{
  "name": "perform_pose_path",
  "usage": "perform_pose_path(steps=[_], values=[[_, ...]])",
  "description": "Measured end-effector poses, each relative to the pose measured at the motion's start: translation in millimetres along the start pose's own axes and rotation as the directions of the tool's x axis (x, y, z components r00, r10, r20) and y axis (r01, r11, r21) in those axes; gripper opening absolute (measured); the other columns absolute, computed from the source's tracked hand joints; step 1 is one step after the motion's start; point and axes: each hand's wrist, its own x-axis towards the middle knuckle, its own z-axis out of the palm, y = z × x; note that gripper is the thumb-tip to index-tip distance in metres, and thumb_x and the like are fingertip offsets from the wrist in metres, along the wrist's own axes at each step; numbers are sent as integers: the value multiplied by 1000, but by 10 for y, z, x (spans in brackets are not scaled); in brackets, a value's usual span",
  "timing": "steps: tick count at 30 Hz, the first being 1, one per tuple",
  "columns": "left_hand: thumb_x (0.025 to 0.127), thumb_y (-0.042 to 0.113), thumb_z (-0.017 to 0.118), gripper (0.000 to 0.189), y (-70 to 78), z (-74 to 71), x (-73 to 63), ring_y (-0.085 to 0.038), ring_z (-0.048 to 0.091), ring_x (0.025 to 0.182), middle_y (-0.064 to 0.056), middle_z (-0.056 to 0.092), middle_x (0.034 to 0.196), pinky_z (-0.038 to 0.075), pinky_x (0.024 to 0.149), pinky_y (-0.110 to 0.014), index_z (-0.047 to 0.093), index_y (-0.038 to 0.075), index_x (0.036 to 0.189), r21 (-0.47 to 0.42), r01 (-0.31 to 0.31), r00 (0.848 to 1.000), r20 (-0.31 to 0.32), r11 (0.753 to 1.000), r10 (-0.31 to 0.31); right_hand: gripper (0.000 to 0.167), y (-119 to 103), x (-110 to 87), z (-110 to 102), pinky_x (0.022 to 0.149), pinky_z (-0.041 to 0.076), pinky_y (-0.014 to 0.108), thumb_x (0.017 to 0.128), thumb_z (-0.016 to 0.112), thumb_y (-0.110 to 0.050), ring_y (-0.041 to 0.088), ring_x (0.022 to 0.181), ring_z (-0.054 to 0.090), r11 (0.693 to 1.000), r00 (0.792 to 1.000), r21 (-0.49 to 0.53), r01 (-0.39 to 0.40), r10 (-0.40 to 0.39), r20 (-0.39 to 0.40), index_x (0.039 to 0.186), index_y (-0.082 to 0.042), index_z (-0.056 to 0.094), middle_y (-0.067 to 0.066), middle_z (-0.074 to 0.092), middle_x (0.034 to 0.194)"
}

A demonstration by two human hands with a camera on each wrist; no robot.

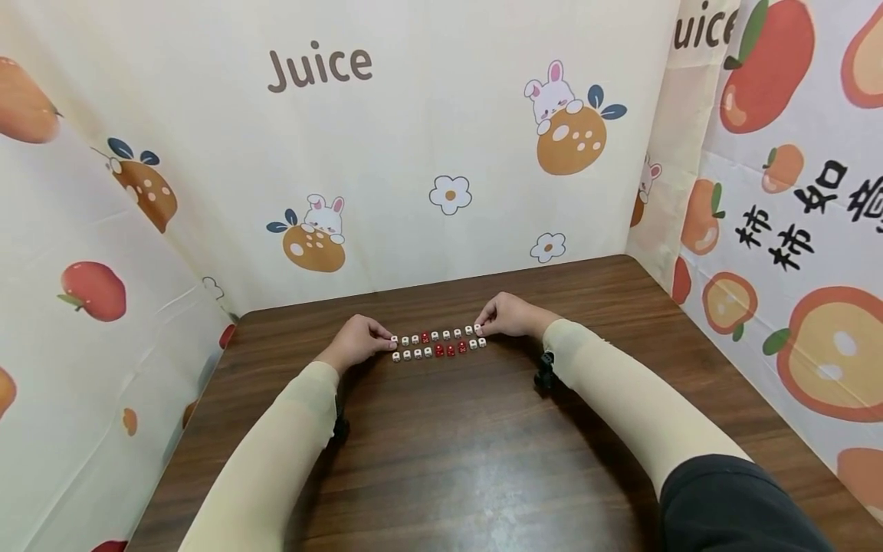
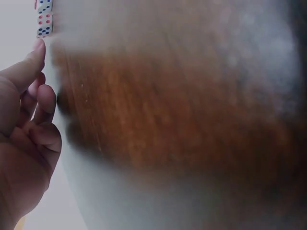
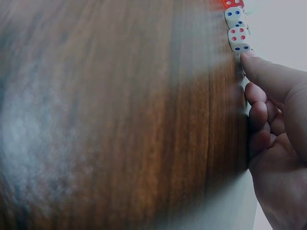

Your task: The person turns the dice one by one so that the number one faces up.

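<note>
Two roughly parallel rows of small dice lie on the table. In the back row the dice are white apart from one red die (image 1: 425, 337); the front row has three red dice (image 1: 451, 349) between white ones. My left hand (image 1: 356, 340) pinches the white die (image 1: 394, 339) at the back row's left end between thumb and forefinger. At the other end my right hand (image 1: 508, 315) pinches the last white die (image 1: 477, 329) the same way. Each wrist view shows the thumb close beside a front-row end die, white with red and blue pips (image 2: 44, 31) (image 3: 239, 39).
The dark wood-grain table (image 1: 441, 452) reaches back to a fruit-and-rabbit printed curtain (image 1: 428, 138). Printed sheets also hang at the left and right. A small black device (image 1: 544, 374) sits under the right wrist, another (image 1: 341, 426) under the left.
</note>
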Motion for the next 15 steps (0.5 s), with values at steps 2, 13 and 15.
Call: perform_pose_path(steps=[2, 13, 15], values=[[100, 22, 91, 16, 1, 7, 5, -15, 63, 80, -8, 81, 102, 53, 71, -28, 90, 7, 106, 7, -1, 1000, 5, 1000, 1, 9, 3, -1, 0, 79, 54, 26, 100, 89, -21, 9, 84, 65, 1000, 1000, -1, 0, 0, -2, 105, -14, 92, -5, 83, 89], [99, 23, 92, 15, -33, 18, 30, -20, 69, 105, -10, 86, 116, 56, 94, -36, 91, 9, 105, 55, -29, 1000, 9, 998, 29, 10, -6, 1, -4, 78, 54, 25, 100, 89, -22, 8, 83, 65, 1000, 1000, -9, 9, -9, -4, 106, -14, 92, -6, 83, 89], [99, 23, 92, 16, -38, 16, 36, -20, 69, 105, -10, 86, 116, 56, 94, -36, 91, 9, 105, 53, -37, 999, 11, 998, 36, 10, 8, 6, -9, 79, 54, 25, 100, 89, -22, 8, 84, 65, 1000, 1000, -5, 3, -3, -5, 105, -15, 92, -6, 83, 89]])
